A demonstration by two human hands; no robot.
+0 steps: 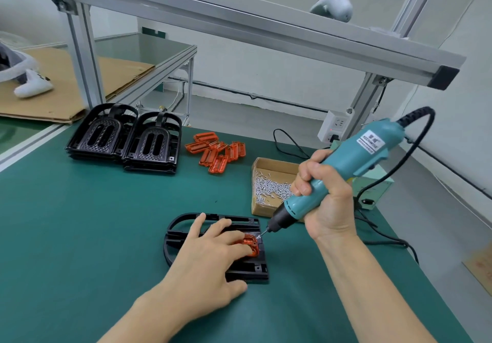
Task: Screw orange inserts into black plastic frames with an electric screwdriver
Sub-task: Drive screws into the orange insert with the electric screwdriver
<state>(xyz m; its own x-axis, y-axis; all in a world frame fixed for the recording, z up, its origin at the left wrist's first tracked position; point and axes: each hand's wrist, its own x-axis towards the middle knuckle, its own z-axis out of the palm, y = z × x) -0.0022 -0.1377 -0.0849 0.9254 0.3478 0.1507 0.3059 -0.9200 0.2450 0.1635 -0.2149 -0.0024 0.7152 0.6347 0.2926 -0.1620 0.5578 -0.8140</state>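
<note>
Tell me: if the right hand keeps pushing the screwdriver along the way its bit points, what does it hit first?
Most likely the orange insert: the right hand aims the electric screwdriver down-left, bit tip at the insert's corner, apparently on a screw there. Depth unclear.

Green-topped workbench (80, 223), aluminium frame (239, 20), pale walls (266, 58).

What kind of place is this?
Probably a small factory assembly bench: stacked black plastic frames, a cardboard box of small silver screws, and a teal corded electric screwdriver on a green mat.
</note>
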